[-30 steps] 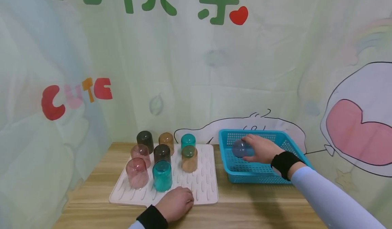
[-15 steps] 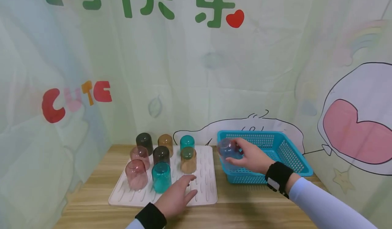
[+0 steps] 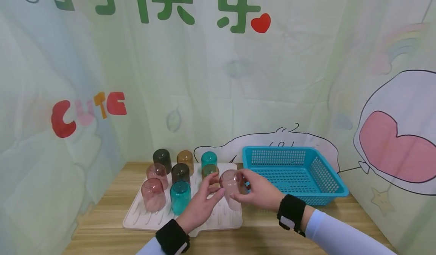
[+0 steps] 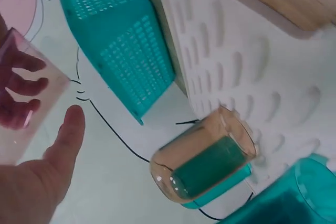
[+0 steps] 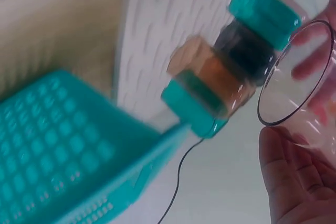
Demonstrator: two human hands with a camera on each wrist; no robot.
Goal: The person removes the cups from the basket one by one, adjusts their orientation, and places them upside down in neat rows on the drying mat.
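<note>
My right hand (image 3: 262,190) grips a clear pink glass (image 3: 233,188) above the right edge of the white drying mat (image 3: 223,219). In the right wrist view, the rim of the pink glass (image 5: 286,98) faces the camera, with fingers seen through its wall. My left hand (image 3: 195,209) reaches up to the left side of that glass, thumb and fingers spread; whether it touches is hard to tell. In the left wrist view, the thumb (image 4: 65,140) stands just apart from it. Nearby on the mat stands an amber glass (image 4: 207,150), upside down.
Upside-down glasses fill the mat's left and back: two pink (image 3: 153,196), two dark (image 3: 180,173), two teal (image 3: 180,198) and another amber one (image 3: 185,160). Right of the mat sits a blue mesh basket (image 3: 327,200) on the wooden table (image 3: 102,224), before a printed curtain (image 3: 289,77).
My right hand has lifted the glass out of the basket and carried it left to the mat. My left hand has risen from the mat, its fingers opening toward the glass.
</note>
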